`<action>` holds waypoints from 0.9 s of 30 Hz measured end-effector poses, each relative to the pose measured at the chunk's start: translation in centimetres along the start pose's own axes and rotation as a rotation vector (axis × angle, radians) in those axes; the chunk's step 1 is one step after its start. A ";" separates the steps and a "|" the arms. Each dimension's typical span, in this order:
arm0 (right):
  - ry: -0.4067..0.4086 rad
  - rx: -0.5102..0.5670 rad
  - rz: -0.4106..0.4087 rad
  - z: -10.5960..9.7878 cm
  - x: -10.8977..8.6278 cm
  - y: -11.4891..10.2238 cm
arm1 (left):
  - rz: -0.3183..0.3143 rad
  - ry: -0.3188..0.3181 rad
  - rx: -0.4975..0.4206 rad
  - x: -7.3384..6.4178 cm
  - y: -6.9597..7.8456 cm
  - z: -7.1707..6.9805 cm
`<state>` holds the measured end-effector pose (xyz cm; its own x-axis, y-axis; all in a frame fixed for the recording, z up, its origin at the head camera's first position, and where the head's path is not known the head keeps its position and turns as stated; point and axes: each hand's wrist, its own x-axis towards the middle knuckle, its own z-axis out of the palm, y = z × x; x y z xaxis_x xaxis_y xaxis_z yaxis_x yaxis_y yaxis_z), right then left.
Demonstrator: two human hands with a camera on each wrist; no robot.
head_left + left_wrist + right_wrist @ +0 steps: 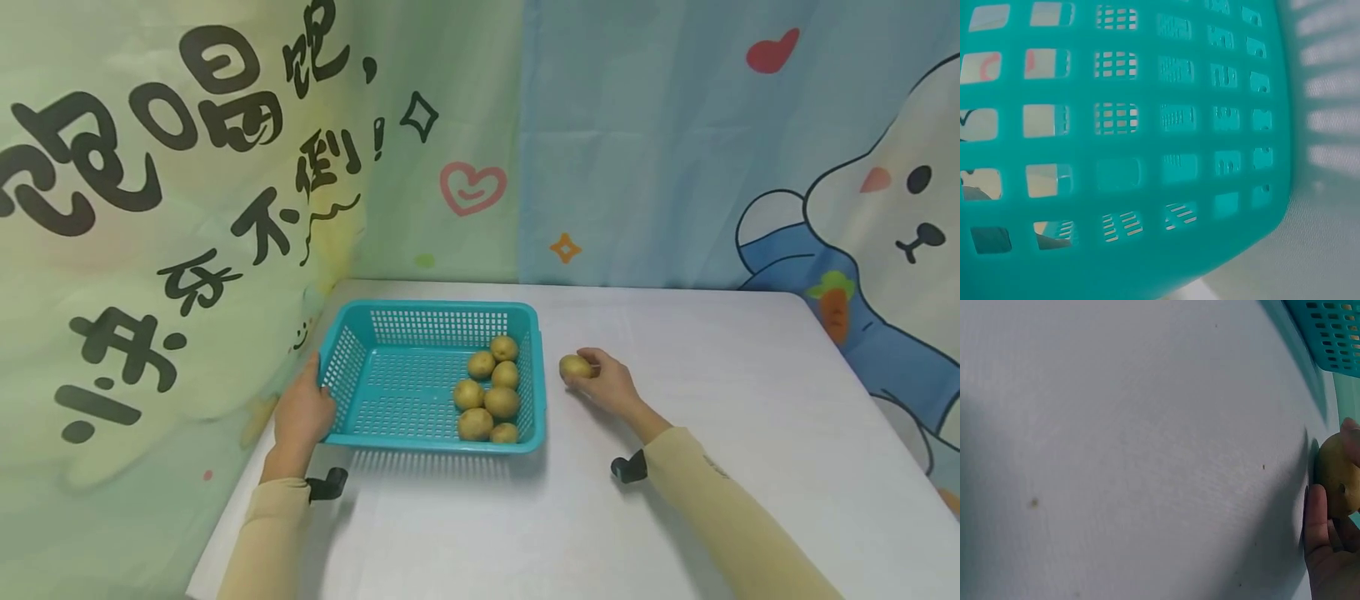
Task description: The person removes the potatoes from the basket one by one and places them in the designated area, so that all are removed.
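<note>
A turquoise plastic basket with perforated walls stands on the white table, and several potatoes are gathered along its right side. My left hand grips the basket's left rim; in the left wrist view the slotted wall fills most of the picture and that hand is out of sight. To the right of the basket, my right hand holds a single potato between thumb and fingers, at or just above the tabletop. The right wrist view shows this potato at its right edge, with fingers against it.
The white table extends to the right and in front of the basket. Behind it hangs a printed cloth backdrop, and another printed cloth runs along the left side. A dark wrist device sits at the right sleeve.
</note>
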<state>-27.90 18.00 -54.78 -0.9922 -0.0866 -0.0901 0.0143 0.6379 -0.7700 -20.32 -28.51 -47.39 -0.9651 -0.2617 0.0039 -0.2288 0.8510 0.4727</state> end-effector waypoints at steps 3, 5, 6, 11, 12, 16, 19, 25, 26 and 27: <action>-0.003 0.008 0.009 -0.2 -0.3 0.0 | 0.003 0.003 0.000 0.0 0.0 0.0; 0.003 -0.004 0.010 -0.5 -0.6 0.2 | 0.012 0.009 -0.001 0.0 0.0 0.0; 0.005 -0.007 0.013 -0.6 -0.8 0.3 | 0.016 0.012 0.001 0.0 0.0 0.0; 0.005 -0.008 0.015 -1.9 -1.9 0.8 | 0.021 0.013 0.004 -0.1 0.0 -0.1; 0.014 0.000 0.018 -2.2 -2.1 0.9 | 0.021 0.013 0.005 -0.2 -0.1 -0.1; 0.121 0.027 0.012 -3.3 -2.7 0.5 | 0.021 0.014 0.013 -0.1 -0.1 -0.1; 0.272 0.035 -0.058 -3.7 -3.0 -1.0 | 0.020 0.012 0.012 -0.1 0.1 0.0; 0.397 0.118 -0.309 -2.8 -4.1 -6.4 | 0.005 0.011 0.012 -0.2 0.2 -0.1; 0.379 0.134 -0.348 -2.5 -4.4 -7.2 | 0.001 0.012 0.010 -0.2 0.2 -0.1; 0.357 0.134 -0.383 -2.2 -4.6 -7.9 | -0.003 0.013 0.006 -0.3 0.3 -0.1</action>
<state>-23.68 14.99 -46.88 -0.9097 -0.0138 0.4150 -0.3642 0.5067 -0.7814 -20.12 -28.25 -47.22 -0.9629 -0.2696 0.0139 -0.2321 0.8530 0.4675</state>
